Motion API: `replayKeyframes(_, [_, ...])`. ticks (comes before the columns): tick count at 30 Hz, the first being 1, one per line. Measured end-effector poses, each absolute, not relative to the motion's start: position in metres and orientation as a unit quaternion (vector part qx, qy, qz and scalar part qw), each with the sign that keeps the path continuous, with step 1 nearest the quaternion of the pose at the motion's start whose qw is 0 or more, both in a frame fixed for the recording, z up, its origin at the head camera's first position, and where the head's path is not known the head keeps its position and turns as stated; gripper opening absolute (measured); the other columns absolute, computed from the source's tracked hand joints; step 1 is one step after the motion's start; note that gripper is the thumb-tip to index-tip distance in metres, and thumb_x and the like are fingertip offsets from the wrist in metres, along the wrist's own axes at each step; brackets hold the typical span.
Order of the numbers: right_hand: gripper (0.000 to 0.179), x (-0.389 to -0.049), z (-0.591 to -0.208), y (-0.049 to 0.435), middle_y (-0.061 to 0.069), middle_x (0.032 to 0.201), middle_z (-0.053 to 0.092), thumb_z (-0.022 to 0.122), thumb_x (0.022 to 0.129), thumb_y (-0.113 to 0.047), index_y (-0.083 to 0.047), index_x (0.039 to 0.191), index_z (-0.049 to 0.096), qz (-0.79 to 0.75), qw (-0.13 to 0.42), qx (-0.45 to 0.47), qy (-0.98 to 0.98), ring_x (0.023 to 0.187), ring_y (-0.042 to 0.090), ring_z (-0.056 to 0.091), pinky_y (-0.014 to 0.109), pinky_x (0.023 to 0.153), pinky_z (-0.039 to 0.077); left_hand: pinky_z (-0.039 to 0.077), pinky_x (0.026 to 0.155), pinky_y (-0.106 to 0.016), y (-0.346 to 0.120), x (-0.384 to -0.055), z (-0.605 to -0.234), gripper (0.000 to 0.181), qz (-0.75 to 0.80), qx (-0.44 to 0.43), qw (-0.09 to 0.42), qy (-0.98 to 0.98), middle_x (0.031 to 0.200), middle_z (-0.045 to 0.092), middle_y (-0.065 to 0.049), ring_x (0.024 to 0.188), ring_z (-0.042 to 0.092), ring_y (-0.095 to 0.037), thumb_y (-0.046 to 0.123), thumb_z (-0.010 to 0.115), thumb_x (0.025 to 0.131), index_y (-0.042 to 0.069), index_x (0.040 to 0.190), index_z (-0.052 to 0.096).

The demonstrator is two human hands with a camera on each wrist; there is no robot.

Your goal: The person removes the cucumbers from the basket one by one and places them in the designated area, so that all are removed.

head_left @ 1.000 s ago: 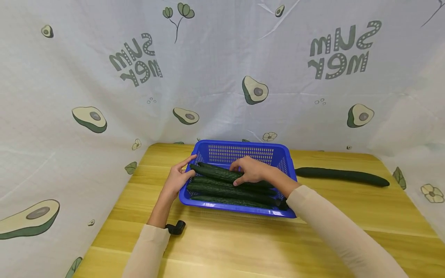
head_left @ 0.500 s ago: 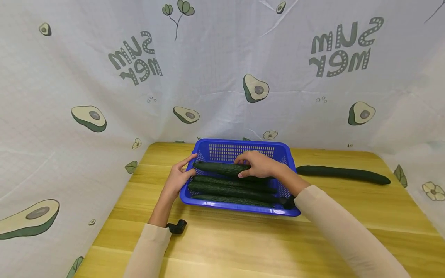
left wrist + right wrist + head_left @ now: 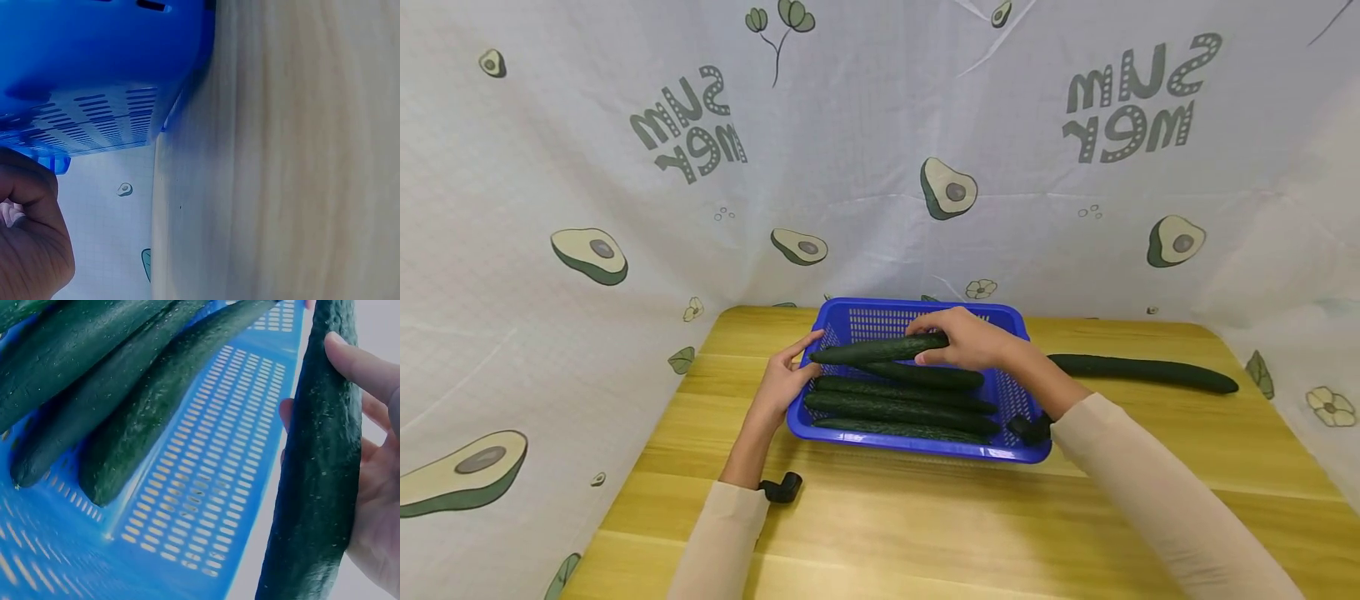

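My right hand [image 3: 966,340] grips a dark green cucumber [image 3: 880,348], raised at a slant over the back of the blue basket [image 3: 917,451]. In the right wrist view thumb and fingers wrap round this cucumber [image 3: 319,456], above the basket's slotted wall. Several more cucumbers [image 3: 902,409] lie side by side in the basket; one, the rear cucumber [image 3: 925,375], is partly covered by the raised one. With my left hand [image 3: 781,387] I hold the basket's left rim, thumb on the inner side. The left wrist view shows the curled left hand [image 3: 31,231] at the rim, its fingertips hidden.
One cucumber [image 3: 1142,372] lies on the wooden table [image 3: 880,525] to the right of the basket. A patterned curtain [image 3: 865,150] hangs behind and beside the table. Black wrist-camera mounts [image 3: 782,488] show at both wrists.
My right hand has lifted the cucumber up off the others and moved slightly right and back, uncovering the one beneath. The left hand has stayed on the basket's rim.
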State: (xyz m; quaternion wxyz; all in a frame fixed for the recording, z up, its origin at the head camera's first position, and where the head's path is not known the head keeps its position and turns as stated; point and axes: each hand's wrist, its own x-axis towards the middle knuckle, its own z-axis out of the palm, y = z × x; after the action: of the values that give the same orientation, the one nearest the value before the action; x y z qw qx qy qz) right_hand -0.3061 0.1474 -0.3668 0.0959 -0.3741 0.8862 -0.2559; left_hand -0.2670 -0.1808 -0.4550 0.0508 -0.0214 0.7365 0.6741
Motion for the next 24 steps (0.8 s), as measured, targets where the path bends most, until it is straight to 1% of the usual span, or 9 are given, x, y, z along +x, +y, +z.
replayKeyframes(1, [0.046,-0.305,-0.364,0.149,0.01,0.137,0.066,0.072,0.097,-0.026,-0.012,0.14,0.064,-0.255,0.098,-0.368,0.889,0.131,0.032,0.059,0.056,0.109,0.047,0.058,0.053,-0.03,-0.181,-0.267,-0.455,0.062,0.674,-0.021,0.052,0.737,0.084,0.077,-0.007,0.054,0.066,-0.014,0.002,0.063,0.093,0.034,0.147,0.059])
replayKeyframes(4, [0.046,-0.301,-0.359,0.155,0.008,0.137,0.066,0.071,0.098,-0.03,-0.013,0.14,0.064,-0.247,0.091,-0.354,0.898,0.13,0.031,0.059,0.058,0.109,0.044,0.058,0.053,-0.03,-0.182,-0.267,-0.456,0.062,0.675,-0.018,0.056,0.736,0.085,0.076,-0.009,0.055,0.066,-0.014,0.003,0.063,0.094,0.034,0.148,0.057])
replayKeyframes(7, [0.046,-0.298,-0.354,0.165,0.007,0.137,0.067,0.071,0.097,-0.03,-0.013,0.139,0.065,-0.244,0.077,-0.345,0.903,0.128,0.031,0.059,0.058,0.109,0.044,0.059,0.055,-0.031,-0.183,-0.265,-0.454,0.063,0.677,-0.018,0.063,0.733,0.101,0.076,-0.023,0.058,0.069,-0.015,0.004,0.063,0.094,0.033,0.15,0.055])
replayKeyframes(8, [0.046,-0.297,-0.354,0.169,0.008,0.137,0.067,0.071,0.097,-0.031,-0.012,0.139,0.065,-0.244,0.073,-0.345,0.903,0.127,0.032,0.06,0.057,0.107,0.047,0.059,0.056,-0.031,-0.183,-0.265,-0.454,0.063,0.677,-0.018,0.063,0.733,0.106,0.075,-0.027,0.059,0.07,-0.015,0.005,0.063,0.094,0.033,0.15,0.054])
replayKeyframes(11, [0.047,-0.296,-0.353,0.181,0.01,0.137,0.067,0.072,0.097,-0.031,-0.011,0.138,0.065,-0.248,0.063,-0.339,0.905,0.126,0.033,0.061,0.057,0.104,0.05,0.06,0.057,-0.031,-0.183,-0.263,-0.453,0.063,0.675,-0.02,0.061,0.735,0.119,0.069,-0.034,0.061,0.071,-0.015,0.005,0.062,0.094,0.033,0.151,0.054])
replayKeyframes(15, [0.047,-0.292,-0.352,0.199,0.014,0.139,0.065,0.071,0.097,-0.03,-0.009,0.139,0.064,-0.251,0.052,-0.327,0.909,0.127,0.037,0.06,0.059,0.103,0.049,0.06,0.056,-0.03,-0.183,-0.264,-0.456,0.062,0.676,-0.018,0.054,0.735,0.12,0.069,-0.033,0.062,0.071,-0.014,0.005,0.062,0.094,0.033,0.15,0.056])
replayKeyframes(18, [0.047,-0.288,-0.351,0.213,0.017,0.142,0.062,0.07,0.099,-0.029,-0.008,0.141,0.062,-0.25,0.046,-0.318,0.913,0.132,0.042,0.056,0.062,0.106,0.047,0.06,0.057,-0.03,-0.183,-0.264,-0.455,0.062,0.676,-0.018,0.054,0.735,0.121,0.069,-0.033,0.063,0.071,-0.014,0.005,0.062,0.094,0.034,0.149,0.056])
replayKeyframes(21, [0.047,-0.285,-0.35,0.227,0.018,0.144,0.061,0.068,0.1,-0.027,-0.008,0.142,0.061,-0.253,0.04,-0.305,0.917,0.136,0.044,0.053,0.065,0.108,0.044,0.06,0.057,-0.031,-0.182,-0.264,-0.455,0.061,0.674,-0.016,0.052,0.737,0.118,0.07,-0.033,0.062,0.072,-0.015,0.006,0.062,0.095,0.034,0.149,0.056])
replayKeyframes(24, [0.045,-0.28,-0.348,0.24,0.019,0.143,0.061,0.067,0.1,-0.025,-0.007,0.141,0.061,-0.254,0.033,-0.294,0.921,0.135,0.045,0.053,0.065,0.108,0.044,0.06,0.057,-0.031,-0.182,-0.265,-0.455,0.061,0.674,-0.013,0.052,0.737,0.115,0.072,-0.03,0.061,0.071,-0.015,0.007,0.062,0.095,0.034,0.149,0.056])
